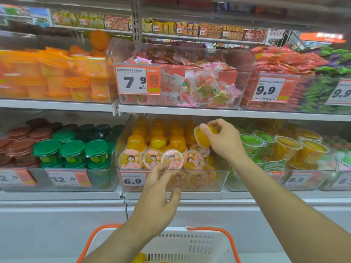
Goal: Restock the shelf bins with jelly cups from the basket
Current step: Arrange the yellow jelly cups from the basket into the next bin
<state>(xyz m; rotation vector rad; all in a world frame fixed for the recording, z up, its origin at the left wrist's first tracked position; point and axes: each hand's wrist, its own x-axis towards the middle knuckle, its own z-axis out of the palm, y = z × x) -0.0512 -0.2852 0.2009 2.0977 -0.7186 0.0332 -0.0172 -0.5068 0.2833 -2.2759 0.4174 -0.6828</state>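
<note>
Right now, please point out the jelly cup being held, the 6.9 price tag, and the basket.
jelly cup (203, 136), head view, on its yellow side below the thumb.
6.9 price tag (132, 180), head view, on the printed digits.
basket (190, 243), head view, on its white slotted wall.

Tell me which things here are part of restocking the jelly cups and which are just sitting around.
Part of the job:
right hand gripping a yellow jelly cup
left hand, holding nothing
clear 6.9 bin
white basket

Just there:
green-lidded cups
7.9 candy bin
orange cups
</note>
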